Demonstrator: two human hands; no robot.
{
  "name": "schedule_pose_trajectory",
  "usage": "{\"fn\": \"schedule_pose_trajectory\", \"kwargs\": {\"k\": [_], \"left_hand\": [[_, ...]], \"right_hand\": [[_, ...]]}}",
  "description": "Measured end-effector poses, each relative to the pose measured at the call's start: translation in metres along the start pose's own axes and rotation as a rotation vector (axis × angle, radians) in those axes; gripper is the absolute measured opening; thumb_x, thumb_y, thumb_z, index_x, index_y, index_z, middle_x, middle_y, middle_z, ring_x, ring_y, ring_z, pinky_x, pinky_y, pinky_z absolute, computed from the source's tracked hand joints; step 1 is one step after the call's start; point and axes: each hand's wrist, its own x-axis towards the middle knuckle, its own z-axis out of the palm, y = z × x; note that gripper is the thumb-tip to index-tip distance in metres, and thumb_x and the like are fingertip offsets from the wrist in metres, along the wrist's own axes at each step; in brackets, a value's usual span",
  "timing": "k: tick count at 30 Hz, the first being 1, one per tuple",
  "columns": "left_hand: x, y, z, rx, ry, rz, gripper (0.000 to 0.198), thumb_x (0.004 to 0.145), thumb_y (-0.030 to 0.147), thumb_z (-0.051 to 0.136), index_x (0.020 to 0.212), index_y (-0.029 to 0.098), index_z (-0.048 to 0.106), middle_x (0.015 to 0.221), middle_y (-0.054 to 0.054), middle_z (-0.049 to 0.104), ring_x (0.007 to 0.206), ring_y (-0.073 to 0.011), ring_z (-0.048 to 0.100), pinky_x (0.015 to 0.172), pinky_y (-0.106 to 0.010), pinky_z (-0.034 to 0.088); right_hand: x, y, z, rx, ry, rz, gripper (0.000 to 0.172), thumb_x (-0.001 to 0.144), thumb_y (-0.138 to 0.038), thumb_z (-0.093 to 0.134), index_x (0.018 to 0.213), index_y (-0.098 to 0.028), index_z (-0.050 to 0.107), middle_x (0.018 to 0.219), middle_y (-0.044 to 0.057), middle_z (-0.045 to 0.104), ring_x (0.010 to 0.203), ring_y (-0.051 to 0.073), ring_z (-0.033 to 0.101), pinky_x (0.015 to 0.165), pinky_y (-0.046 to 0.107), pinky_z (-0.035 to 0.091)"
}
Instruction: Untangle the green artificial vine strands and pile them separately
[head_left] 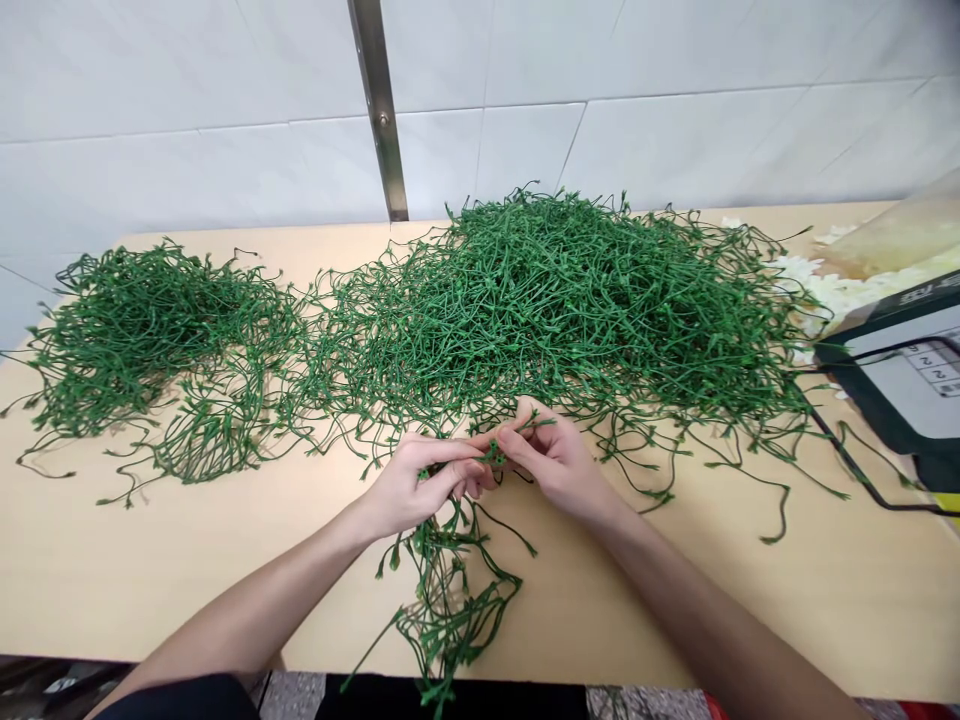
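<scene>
My left hand (412, 485) is closed around green artificial flower stems, their ends poking out past its fingertips. Below it a loose bunch of these stems (450, 610) trails down the tabletop and over the front edge. My right hand (555, 465) meets the left one, thumb and forefinger pinched on a green stem; the exact grip is partly hidden by the fingers. Just beyond both hands rises a large tangled heap of green stems (555, 300). To the left lies a smaller heap (150, 330), joined to the large one by scattered stems.
The pale wooden table (247, 570) backs onto a tiled wall (675, 130) with a metal strip (381, 115). At right stand a dark-framed box with a light panel (911, 375) and a black wire (847, 465). White artificial petals (817, 285) lie behind it.
</scene>
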Motion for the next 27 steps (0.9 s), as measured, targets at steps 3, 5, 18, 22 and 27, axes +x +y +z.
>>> {"fn": "schedule_pose_trajectory", "kwargs": {"k": [3, 5, 18, 22, 27], "left_hand": [[0.0, 0.0, -0.001, 0.009, 0.003, 0.013, 0.039, 0.093, 0.035, 0.052, 0.063, 0.015, 0.068, 0.065, -0.008, 0.073, 0.053, -0.0133, 0.063, 0.055, -0.023, 0.052], [0.0, 0.0, -0.001, 0.011, 0.003, 0.027, 0.039, 0.093, 0.033, 0.052, 0.062, 0.015, 0.068, 0.064, -0.008, 0.073, 0.052, -0.0135, 0.062, 0.055, -0.023, 0.052], [0.001, 0.004, 0.001, -0.123, -0.052, -0.168, 0.03, 0.088, 0.037, 0.06, 0.075, 0.012, 0.07, 0.067, -0.007, 0.07, 0.059, -0.0137, 0.064, 0.057, -0.024, 0.05], [0.001, 0.003, 0.004, -0.239, 0.017, -0.214, 0.03, 0.085, 0.041, 0.066, 0.073, 0.014, 0.058, 0.07, -0.006, 0.072, 0.058, -0.0116, 0.063, 0.057, -0.022, 0.051], [0.002, -0.001, 0.005, -0.292, 0.002, -0.184, 0.024, 0.086, 0.037, 0.067, 0.086, 0.015, 0.056, 0.069, -0.002, 0.069, 0.06, -0.0104, 0.063, 0.059, -0.021, 0.05]], "right_hand": [[0.001, 0.005, 0.002, 0.037, -0.01, 0.014, 0.039, 0.08, -0.053, 0.071, 0.08, -0.02, 0.05, 0.08, 0.005, 0.075, 0.054, 0.011, 0.066, 0.056, 0.025, 0.059], [0.003, 0.006, 0.001, 0.06, 0.001, 0.016, 0.041, 0.079, -0.055, 0.072, 0.077, -0.019, 0.052, 0.073, 0.003, 0.072, 0.053, 0.012, 0.065, 0.054, 0.025, 0.059], [-0.001, -0.011, -0.006, -0.038, 0.215, -0.17, 0.049, 0.084, -0.06, 0.063, 0.059, -0.02, 0.049, 0.051, 0.001, 0.062, 0.048, 0.014, 0.062, 0.05, 0.027, 0.056], [0.0, -0.014, -0.008, -0.109, 0.155, -0.213, 0.045, 0.087, -0.057, 0.06, 0.066, -0.018, 0.063, 0.062, 0.005, 0.066, 0.057, 0.014, 0.064, 0.055, 0.027, 0.056], [-0.001, -0.009, -0.004, -0.173, 0.071, -0.147, 0.021, 0.076, -0.036, 0.078, 0.081, -0.018, 0.068, 0.074, 0.002, 0.07, 0.066, 0.013, 0.067, 0.06, 0.023, 0.056]]}}
